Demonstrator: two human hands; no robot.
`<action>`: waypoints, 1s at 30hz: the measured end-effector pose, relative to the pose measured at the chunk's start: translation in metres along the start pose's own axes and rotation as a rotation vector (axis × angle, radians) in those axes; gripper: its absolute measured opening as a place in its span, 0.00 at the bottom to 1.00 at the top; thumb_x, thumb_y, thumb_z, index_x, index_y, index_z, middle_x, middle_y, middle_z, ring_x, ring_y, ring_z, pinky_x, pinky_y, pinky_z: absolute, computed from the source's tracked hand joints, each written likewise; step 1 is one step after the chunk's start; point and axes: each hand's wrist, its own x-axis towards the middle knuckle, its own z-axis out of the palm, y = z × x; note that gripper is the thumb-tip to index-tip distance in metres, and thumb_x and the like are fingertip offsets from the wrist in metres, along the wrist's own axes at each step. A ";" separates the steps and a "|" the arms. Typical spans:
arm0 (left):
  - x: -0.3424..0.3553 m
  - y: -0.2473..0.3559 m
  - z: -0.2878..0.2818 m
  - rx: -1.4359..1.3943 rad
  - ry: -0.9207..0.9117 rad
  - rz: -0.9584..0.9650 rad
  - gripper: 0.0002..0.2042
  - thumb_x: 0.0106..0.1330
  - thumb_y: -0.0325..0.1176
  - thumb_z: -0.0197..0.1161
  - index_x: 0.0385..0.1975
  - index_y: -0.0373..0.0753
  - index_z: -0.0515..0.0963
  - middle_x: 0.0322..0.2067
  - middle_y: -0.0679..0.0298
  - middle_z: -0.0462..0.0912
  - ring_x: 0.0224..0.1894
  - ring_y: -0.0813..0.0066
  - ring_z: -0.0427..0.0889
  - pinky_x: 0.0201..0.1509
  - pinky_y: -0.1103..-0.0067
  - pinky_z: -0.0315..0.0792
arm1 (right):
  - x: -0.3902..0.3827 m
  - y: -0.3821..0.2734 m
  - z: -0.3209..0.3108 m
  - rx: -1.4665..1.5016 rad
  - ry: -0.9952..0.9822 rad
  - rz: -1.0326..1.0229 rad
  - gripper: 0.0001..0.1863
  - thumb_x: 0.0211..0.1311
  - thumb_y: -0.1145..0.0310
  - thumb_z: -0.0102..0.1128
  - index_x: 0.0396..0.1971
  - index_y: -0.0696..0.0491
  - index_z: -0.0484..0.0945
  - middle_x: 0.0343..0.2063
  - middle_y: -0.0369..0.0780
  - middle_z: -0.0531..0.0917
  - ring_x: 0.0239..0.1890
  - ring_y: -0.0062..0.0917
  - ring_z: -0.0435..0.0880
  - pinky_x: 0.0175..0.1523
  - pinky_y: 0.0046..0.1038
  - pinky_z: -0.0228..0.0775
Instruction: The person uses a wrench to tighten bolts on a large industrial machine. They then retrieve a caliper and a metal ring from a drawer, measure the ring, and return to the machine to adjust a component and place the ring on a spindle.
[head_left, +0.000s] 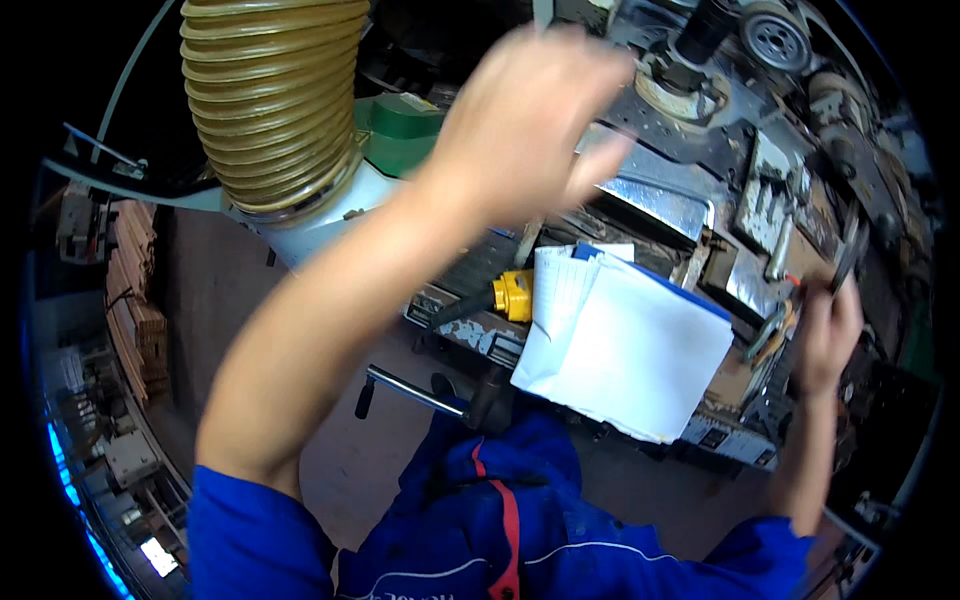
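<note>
My left hand point(535, 125), smeared by motion, is raised above the machine table at the upper middle. Its thumb stands apart from the fingers, and I see nothing between them. On the right, my right hand point(828, 335) is closed around a slim dark metal tool point(852, 245) pointing up and away; its exact kind is too blurred to tell. Pliers point(770, 335) with coloured handles lie just left of that hand. Between my arms, a stack of white papers point(640, 345) rests on a blue folder point(665, 285), with a curled printed sheet at its left.
A ribbed yellowish hose point(275, 100) rises at the upper left beside a green housing point(400, 135). A yellow device point(513, 296) sits left of the papers. A crank handle point(415, 390) juts out in front. Stacked wood point(140, 310) stands far left; a wheel point(775, 40) is at the back right.
</note>
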 end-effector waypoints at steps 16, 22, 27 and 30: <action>-0.394 0.093 -0.098 -0.323 -0.663 -0.486 0.24 0.59 0.39 0.72 0.54 0.34 0.80 0.53 0.49 0.82 0.58 0.48 0.79 0.65 0.59 0.70 | -0.345 0.166 0.133 -0.744 0.725 0.790 0.26 0.78 0.52 0.49 0.50 0.63 0.81 0.53 0.54 0.81 0.59 0.50 0.75 0.67 0.47 0.59; -0.401 0.131 -0.054 -0.330 -0.851 -0.370 0.36 0.57 0.51 0.73 0.59 0.30 0.75 0.48 0.48 0.84 0.54 0.50 0.81 0.63 0.61 0.70 | -0.359 0.181 0.135 -0.785 0.767 0.758 0.26 0.75 0.50 0.54 0.51 0.61 0.82 0.55 0.52 0.81 0.61 0.48 0.74 0.68 0.46 0.59; -0.401 0.158 -0.010 -0.381 -0.925 -0.639 0.46 0.56 0.56 0.74 0.66 0.28 0.63 0.38 0.43 0.87 0.43 0.44 0.87 0.50 0.60 0.80 | -0.356 0.187 0.139 -0.841 0.825 0.720 0.24 0.74 0.52 0.55 0.52 0.59 0.82 0.54 0.49 0.82 0.60 0.48 0.74 0.68 0.45 0.60; -0.382 0.159 -0.006 -0.372 -1.147 -0.817 0.47 0.55 0.56 0.74 0.66 0.28 0.62 0.38 0.42 0.87 0.42 0.44 0.89 0.48 0.58 0.80 | -0.346 0.172 0.145 -0.795 0.841 0.758 0.24 0.74 0.52 0.55 0.52 0.58 0.82 0.56 0.46 0.82 0.62 0.47 0.73 0.69 0.44 0.59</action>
